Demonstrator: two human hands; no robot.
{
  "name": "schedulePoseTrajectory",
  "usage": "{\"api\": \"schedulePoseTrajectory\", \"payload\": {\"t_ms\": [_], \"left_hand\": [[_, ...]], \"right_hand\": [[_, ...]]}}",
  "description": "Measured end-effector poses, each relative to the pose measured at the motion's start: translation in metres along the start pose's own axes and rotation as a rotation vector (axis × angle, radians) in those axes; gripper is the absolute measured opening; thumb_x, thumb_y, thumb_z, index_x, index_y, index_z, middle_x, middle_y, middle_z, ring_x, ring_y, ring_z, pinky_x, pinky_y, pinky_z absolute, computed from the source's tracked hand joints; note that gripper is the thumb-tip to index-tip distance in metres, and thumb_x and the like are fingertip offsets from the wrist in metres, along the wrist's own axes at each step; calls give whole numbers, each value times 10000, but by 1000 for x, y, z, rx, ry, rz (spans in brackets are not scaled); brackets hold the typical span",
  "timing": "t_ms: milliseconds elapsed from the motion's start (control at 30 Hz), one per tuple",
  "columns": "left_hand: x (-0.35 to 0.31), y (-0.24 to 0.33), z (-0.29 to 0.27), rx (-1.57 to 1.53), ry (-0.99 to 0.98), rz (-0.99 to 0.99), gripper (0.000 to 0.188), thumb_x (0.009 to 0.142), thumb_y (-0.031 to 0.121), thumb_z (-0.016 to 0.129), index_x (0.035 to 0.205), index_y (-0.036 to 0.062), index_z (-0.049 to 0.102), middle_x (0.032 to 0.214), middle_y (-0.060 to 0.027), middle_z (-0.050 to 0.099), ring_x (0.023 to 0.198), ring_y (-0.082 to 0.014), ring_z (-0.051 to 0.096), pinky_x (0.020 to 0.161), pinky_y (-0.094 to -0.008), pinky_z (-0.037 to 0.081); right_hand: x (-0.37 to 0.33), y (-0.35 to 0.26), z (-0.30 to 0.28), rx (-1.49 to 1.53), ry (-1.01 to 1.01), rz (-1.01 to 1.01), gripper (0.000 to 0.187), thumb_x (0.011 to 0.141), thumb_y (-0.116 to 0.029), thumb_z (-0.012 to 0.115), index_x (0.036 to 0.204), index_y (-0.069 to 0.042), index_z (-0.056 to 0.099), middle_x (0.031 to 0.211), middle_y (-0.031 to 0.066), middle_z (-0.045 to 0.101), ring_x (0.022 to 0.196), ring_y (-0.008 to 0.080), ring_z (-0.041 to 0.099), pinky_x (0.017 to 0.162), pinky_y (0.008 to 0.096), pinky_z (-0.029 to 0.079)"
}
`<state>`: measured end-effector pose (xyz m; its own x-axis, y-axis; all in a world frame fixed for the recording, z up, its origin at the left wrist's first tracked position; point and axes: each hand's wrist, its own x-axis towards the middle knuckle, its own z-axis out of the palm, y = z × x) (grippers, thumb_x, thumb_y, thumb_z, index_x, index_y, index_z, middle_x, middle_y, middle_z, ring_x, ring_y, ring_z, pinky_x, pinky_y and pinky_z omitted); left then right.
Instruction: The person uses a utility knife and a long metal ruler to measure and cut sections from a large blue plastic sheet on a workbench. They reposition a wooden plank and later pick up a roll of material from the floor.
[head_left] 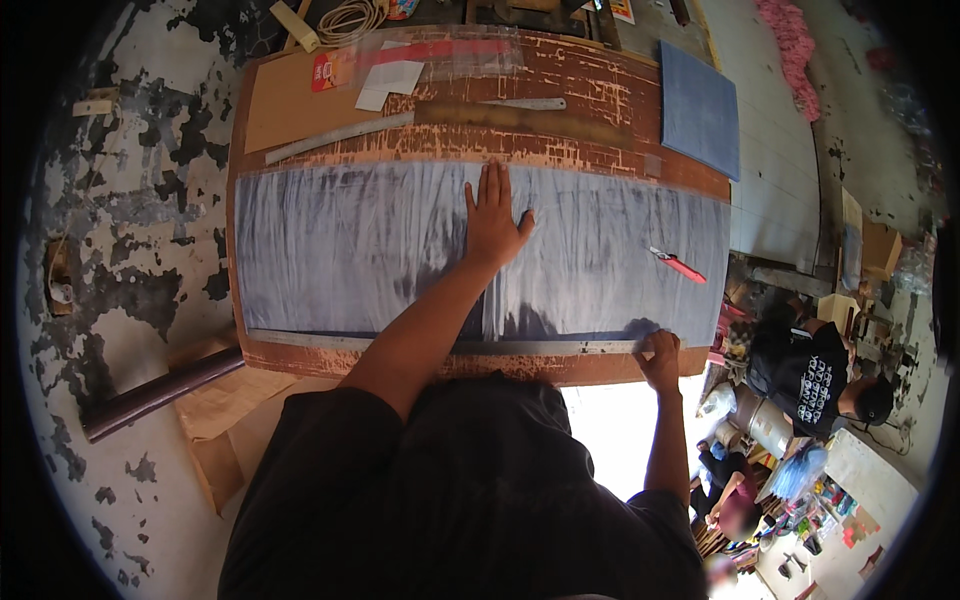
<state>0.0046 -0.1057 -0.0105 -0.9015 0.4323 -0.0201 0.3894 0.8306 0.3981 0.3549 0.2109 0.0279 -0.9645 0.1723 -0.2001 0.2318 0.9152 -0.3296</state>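
Observation:
A wide grey-blue sheet (350,250) with a streaky, creased surface lies across the brown worktable. My left hand (494,222) rests flat near the sheet's far edge, fingers stretched out and holding nothing. Along the near edge runs a long metal ruler (540,348). At its right end my right hand (660,360) is closed, with its curled fingers gripping the ruler's end. A red utility knife (684,267) lies on the right part of the sheet, apart from both hands, its blade end pointing up and left.
Behind the sheet lie another metal ruler (340,138), a brown strip (520,122), cardboard (285,105) and white paper pieces (390,84). A blue-grey board (700,108) sits at the far right corner. A dark roll (160,395) is at left; two people are at lower right.

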Motion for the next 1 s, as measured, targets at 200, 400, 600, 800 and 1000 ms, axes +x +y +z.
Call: {"api": "schedulePoseTrajectory", "payload": {"t_ms": [200, 400, 600, 800, 1000], "left_hand": [[5, -2, 1, 17, -9, 7, 953, 1028, 527, 522, 1664, -16, 66, 1748, -192, 43, 1625, -335, 35, 1291, -593, 62], [-6, -29, -39, -196, -118, 18, 967, 1029, 571, 539, 1674, 22, 72, 1741, -231, 0, 1615, -404, 8, 1282, -602, 63], [-68, -199, -112, -80, 448, -183, 771, 941, 439, 692, 1500, -49, 483, 1558, -339, 412, 1463, -492, 364, 1216, -562, 287], [-100, -387, -145, 104, 561, -504, 755, 949, 470, 691, 1441, -78, 524, 1484, -373, 452, 1370, -517, 461, 1145, -548, 399], [-69, -480, -169, 219, 562, -640, 742, 915, 514, 730, 1391, -34, 579, 1348, -318, 567, 1253, -489, 553, 1063, -529, 469]], "right_hand": [[17, -4, -15, 147, 71, -33, 462, 641, -93, 907, 982, -81, 595, 905, 54, 624, 936, 290, 636, 997, 443, 406], [41, -4, -37, 269, 134, -21, 468, 603, -31, 917, 946, -77, 602, 862, 46, 628, 827, 235, 673, 949, 391, 437], [87, 16, -61, 231, 319, -128, 395, 643, 48, 894, 901, -31, 606, 790, 78, 614, 711, 200, 672, 670, 317, 541], [162, 5, -93, 90, 313, -91, 363, 693, -111, 910, 924, -52, 636, 827, 63, 611, 754, 261, 632, 786, 416, 459], [233, -12, -100, 16, 379, -305, 350, 709, -92, 914, 896, -36, 624, 768, 74, 575, 657, 246, 589, 670, 389, 479]]}}
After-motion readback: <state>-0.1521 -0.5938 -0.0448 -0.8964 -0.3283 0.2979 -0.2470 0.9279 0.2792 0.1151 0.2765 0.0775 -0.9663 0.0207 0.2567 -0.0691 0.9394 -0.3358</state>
